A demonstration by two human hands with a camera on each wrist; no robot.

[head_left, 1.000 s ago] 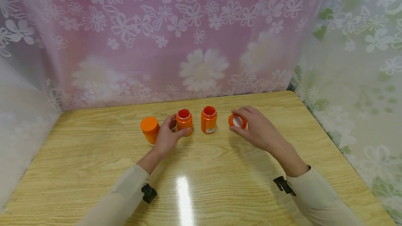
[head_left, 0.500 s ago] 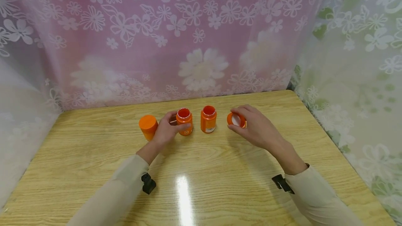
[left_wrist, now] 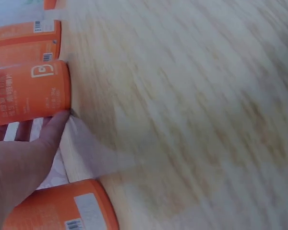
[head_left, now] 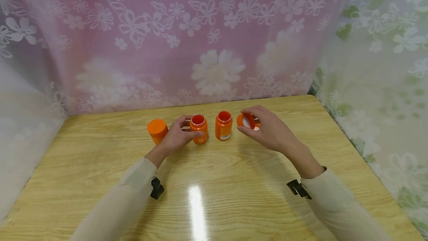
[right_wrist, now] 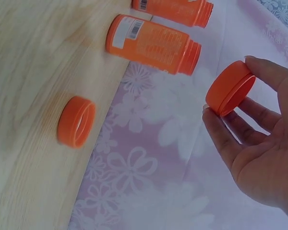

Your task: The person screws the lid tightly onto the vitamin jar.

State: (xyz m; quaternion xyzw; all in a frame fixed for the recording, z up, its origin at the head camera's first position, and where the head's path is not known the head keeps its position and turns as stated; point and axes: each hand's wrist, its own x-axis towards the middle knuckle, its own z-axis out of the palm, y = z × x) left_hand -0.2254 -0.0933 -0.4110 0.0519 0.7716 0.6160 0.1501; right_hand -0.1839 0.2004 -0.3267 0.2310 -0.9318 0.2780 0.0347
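Left hand: we see it [head_left: 175,137] at the centre left of the head view, fingers curled round the middle jar [head_left: 199,127], thumb across its near side.
Middle jar: it is orange and upright just left of the frame's centre, its lidless mouth up, showing a red inside; in the left wrist view we find it at the left edge, with a pale logo on its side.
Right jar: another lidless orange jar [head_left: 223,127] stands near the middle jar, at the centre of the head view, untouched.
Capped jar: we make out its flat orange top [head_left: 158,126] at the centre left, its lower part hidden by the left hand and wrist.
Right hand: right of centre, this hand [head_left: 272,131] pinches the raised lid [head_left: 245,121] between thumb and fingertips.
Raised lid: orange, tilted, its pale hollow turned towards the palm, and held off the table [head_left: 234,174], just right of the right jar.
Lying lid: we spot this second lid [right_wrist: 67,122] at the centre left of the right wrist view, resting hollow side up on the wood.
Backdrop: pink flowered cloth [head_left: 160,47] fills the upper part of the head view.
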